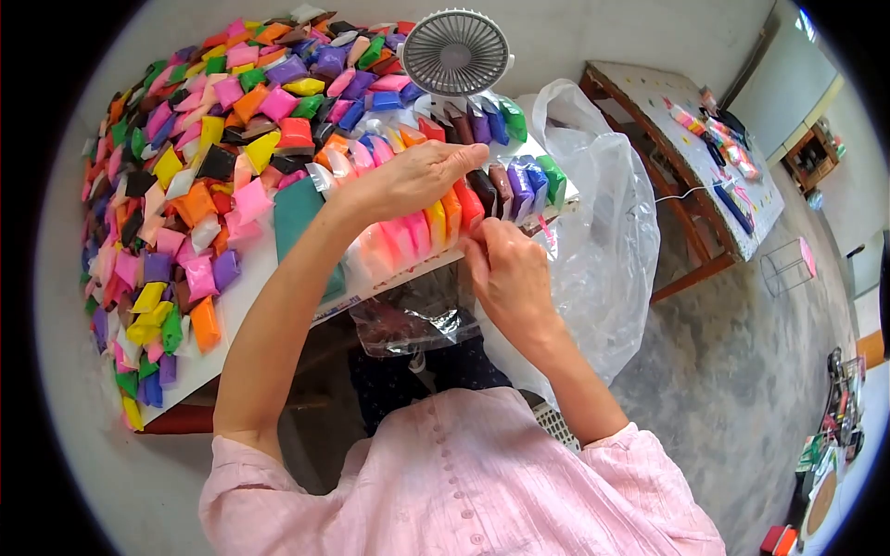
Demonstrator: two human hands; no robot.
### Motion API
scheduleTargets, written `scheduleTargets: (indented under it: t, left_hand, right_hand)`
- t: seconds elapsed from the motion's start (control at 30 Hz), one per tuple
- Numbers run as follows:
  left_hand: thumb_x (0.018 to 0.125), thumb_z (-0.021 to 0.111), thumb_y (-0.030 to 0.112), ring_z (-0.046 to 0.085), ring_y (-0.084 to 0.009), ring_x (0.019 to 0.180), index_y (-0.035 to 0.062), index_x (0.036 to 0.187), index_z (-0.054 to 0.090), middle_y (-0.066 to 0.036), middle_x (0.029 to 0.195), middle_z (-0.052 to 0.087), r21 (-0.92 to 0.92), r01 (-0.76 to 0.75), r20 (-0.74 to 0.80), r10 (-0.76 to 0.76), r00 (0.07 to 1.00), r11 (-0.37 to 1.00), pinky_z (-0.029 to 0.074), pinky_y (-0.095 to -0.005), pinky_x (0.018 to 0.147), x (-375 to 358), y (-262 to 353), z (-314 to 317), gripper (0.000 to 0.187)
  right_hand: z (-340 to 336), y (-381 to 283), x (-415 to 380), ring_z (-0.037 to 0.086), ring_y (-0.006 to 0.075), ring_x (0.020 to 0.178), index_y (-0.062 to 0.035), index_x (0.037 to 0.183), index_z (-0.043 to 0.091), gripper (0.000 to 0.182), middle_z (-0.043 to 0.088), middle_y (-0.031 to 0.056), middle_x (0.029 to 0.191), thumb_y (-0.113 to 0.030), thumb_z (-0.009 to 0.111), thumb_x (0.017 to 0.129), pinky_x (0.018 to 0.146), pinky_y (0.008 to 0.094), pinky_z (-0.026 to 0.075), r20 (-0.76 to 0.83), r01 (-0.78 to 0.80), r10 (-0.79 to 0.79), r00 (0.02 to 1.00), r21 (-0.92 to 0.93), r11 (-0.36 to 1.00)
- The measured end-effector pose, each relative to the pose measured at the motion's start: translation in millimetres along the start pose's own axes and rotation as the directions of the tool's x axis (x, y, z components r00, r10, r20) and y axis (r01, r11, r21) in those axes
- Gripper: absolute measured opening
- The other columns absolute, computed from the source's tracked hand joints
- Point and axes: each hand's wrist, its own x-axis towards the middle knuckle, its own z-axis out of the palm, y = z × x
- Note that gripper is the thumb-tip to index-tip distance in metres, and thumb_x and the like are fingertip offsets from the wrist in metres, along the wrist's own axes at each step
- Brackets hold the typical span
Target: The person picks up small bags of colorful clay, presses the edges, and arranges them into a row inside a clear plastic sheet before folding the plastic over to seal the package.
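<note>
Small soft packets in clear wrap stand on edge in a colour-sorted row across the white table; pink packets (408,236), an orange packet (451,215), a red packet (469,202) and a green packet (553,179) are among them. Above the row's middle, my left hand (417,176) reaches across with its fingers stretched out to the right, hiding packets beneath. My right hand (512,264) is at the near table edge, its fingers curled against the front of the red packet. Whatever those fingers grip is hidden. A second row of packets (496,122) stands behind.
A large heap of mixed-colour packets (204,167) covers the table's left side. Behind the rows stands a grey fan (456,54). Clear plastic bags (603,232) hang at the right end; another bag (417,315) hangs at the front edge. A second table (640,88) stands further right.
</note>
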Motion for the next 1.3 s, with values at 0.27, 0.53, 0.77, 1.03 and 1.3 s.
scheduleTargets:
  t: [0.27,0.53,0.77,1.03,1.3]
  left_hand:
    - [0.107,0.038,0.043,0.051,-0.0253,0.130,-0.0047,0.139,0.050,-0.017,0.135,0.059,0.025,0.037,0.017,-0.037,0.999,0.999,0.036,-0.0325,0.111,-2,2,1,0.059]
    - [0.098,0.058,0.044,0.048,-0.0294,0.134,-0.0039,0.144,0.044,-0.021,0.143,0.051,0.243,-0.092,-0.046,0.106,0.993,0.966,0.037,-0.0354,0.111,-10,-4,16,0.067]
    - [0.097,0.059,0.043,0.038,-0.0324,0.141,-0.0014,0.147,0.039,-0.022,0.149,0.044,0.305,-0.213,-0.033,0.234,0.972,0.928,0.032,-0.0384,0.116,-12,-16,24,0.070]
    - [0.099,0.057,0.035,0.039,-0.0324,0.140,0.0043,0.150,0.038,-0.019,0.152,0.040,0.414,-0.186,-0.024,0.215,0.976,0.891,0.033,-0.0384,0.115,-19,-11,28,0.063]
    - [0.100,0.056,0.027,0.047,-0.0304,0.134,0.0084,0.150,0.040,-0.014,0.150,0.043,0.452,-0.201,-0.051,0.251,0.967,0.869,0.039,-0.0369,0.111,-22,-12,32,0.056]
  right_hand:
    - [8,1,12,0.064,0.0405,0.076,0.0017,0.095,0.055,0.012,0.061,0.0209,0.087,-0.009,0.059,0.091,0.067,0.0476,0.052,-0.049,0.032,-0.032,0.998,-0.009,0.999]
    - [12,11,4,0.063,0.0401,0.078,0.0018,0.097,0.056,0.012,0.059,0.0210,0.091,-0.007,0.059,0.090,0.068,0.0471,0.052,-0.058,0.083,-0.080,0.995,0.052,0.995]
    - [-2,14,1,0.063,0.0383,0.076,-0.0013,0.097,0.060,0.014,0.060,0.0181,0.092,-0.009,0.065,0.087,0.067,0.0453,0.052,-0.010,0.117,-0.118,0.993,0.202,0.972]
    - [-70,27,42,0.055,0.0300,0.118,-0.0101,0.122,0.061,0.058,0.060,0.0076,0.126,-0.016,0.082,0.068,0.095,0.0423,0.046,-0.096,0.292,-0.335,0.937,-0.310,0.905]
    - [-54,64,69,0.061,0.0288,0.118,-0.0062,0.111,0.071,0.042,0.070,0.0103,0.116,-0.021,0.081,0.073,0.105,0.0412,0.043,0.128,0.362,-0.365,0.922,0.047,0.931]
